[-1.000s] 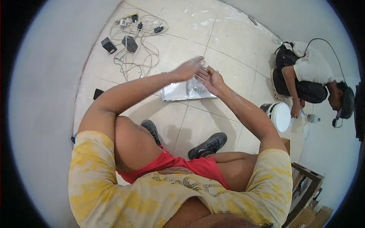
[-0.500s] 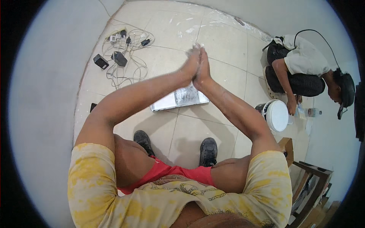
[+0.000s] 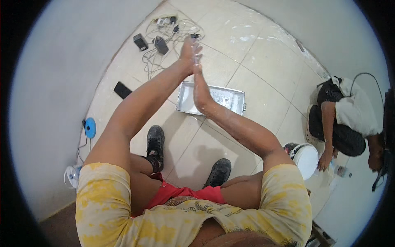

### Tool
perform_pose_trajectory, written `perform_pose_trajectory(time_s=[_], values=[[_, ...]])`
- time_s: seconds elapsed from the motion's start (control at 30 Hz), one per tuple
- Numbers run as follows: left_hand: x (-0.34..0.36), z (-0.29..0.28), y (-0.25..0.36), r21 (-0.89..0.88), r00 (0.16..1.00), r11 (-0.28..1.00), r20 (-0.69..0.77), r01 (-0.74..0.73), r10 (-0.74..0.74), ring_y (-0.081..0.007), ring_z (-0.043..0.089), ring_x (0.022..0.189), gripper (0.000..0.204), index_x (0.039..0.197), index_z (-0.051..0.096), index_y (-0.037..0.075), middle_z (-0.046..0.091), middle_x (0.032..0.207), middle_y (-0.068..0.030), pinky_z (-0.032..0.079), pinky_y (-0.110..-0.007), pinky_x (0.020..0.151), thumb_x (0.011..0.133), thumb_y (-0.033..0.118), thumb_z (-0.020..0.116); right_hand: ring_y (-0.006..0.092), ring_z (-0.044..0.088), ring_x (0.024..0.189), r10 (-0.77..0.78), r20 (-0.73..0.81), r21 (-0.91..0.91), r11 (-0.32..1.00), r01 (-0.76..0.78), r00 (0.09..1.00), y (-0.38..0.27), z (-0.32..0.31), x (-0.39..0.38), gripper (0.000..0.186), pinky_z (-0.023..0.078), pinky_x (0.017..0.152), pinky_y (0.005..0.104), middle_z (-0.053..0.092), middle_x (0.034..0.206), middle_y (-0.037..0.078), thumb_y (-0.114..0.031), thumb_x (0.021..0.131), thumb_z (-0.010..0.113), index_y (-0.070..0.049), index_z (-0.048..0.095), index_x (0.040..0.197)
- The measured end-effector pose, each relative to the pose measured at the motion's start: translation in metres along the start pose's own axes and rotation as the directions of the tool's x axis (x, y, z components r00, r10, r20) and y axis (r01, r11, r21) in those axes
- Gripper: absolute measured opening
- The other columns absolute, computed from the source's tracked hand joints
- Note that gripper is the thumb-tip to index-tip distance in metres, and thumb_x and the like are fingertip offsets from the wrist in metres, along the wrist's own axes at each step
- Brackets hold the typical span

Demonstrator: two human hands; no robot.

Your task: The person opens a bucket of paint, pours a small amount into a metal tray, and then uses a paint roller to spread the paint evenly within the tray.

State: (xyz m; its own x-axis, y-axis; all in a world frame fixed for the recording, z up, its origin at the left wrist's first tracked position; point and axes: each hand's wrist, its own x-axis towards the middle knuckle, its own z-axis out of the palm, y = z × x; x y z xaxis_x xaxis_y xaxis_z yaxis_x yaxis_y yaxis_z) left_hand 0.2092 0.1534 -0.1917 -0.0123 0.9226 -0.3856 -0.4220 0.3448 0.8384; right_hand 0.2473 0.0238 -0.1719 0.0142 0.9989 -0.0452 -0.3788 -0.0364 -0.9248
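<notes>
My left hand (image 3: pixel 189 52) is raised in front of me with its fingers stretched out. Against it rests my right hand (image 3: pixel 200 88), flat and a little lower, its fingertips meeting the left palm. Whitish smears show on the fingers, and I see no object in either hand. Below the hands on the floor lies a shallow rectangular paint tray (image 3: pixel 236 100) with white paint or residue inside; my right hand hides part of it.
Tangled cables and black adapters (image 3: pixel 161 45) lie at the far left, near a black phone-like slab (image 3: pixel 122 90). A blue disc (image 3: pixel 90 128) is by the left wall. On the right, a person (image 3: pixel 343 119) crouches beside a white-lidded bucket (image 3: pixel 306 161) and a clear bottle (image 3: pixel 342 171).
The view has turned, so the floor things appear shifted right or lower. My hands have slid along each other, the right now lower against the left, and more of the tray shows.
</notes>
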Motion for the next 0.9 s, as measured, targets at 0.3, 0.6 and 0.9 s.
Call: perform_pose_trajectory(time_s=[0.3,0.6,0.9], values=[[-0.123,-0.041,-0.054,0.810,0.945,0.487,0.285,-0.327,0.162,-0.0334,0.021,0.131,0.064,0.137,0.020,-0.001,0.022,0.140,-0.0213,0.016,-0.038,0.108,0.091,0.042,0.037,0.0245,0.026,0.130,0.369,0.211,0.676,0.613,-0.408,0.905,0.070,-0.016,0.091,0.054,0.022,0.105,0.0334,0.030,0.140,0.015,-0.039,0.095,0.027,-0.004,0.025,0.136],[-0.168,-0.096,0.007,0.851,0.853,-0.125,0.482,-0.510,-0.199,-0.0356,0.053,0.100,0.035,0.111,0.052,0.002,0.053,0.108,-0.0247,0.042,-0.043,0.084,0.088,0.028,0.047,0.0112,0.032,0.043,0.329,0.267,0.630,0.652,-0.422,0.906,0.124,0.021,0.080,0.020,0.028,0.041,0.0259,0.041,0.061,-0.001,-0.027,0.091,0.048,-0.008,0.054,0.091],[-0.157,-0.139,0.056,0.812,0.946,-0.509,0.324,-0.287,-0.017,-0.0333,0.061,0.069,0.045,0.086,0.061,0.005,0.061,0.074,-0.0192,0.047,-0.043,0.062,0.087,0.046,0.043,0.0109,0.047,0.052,0.294,0.296,0.112,0.934,-0.339,0.909,0.143,0.011,0.054,0.012,0.037,0.045,0.0225,0.051,0.068,0.003,-0.015,0.087,0.047,-0.005,0.050,0.092]])
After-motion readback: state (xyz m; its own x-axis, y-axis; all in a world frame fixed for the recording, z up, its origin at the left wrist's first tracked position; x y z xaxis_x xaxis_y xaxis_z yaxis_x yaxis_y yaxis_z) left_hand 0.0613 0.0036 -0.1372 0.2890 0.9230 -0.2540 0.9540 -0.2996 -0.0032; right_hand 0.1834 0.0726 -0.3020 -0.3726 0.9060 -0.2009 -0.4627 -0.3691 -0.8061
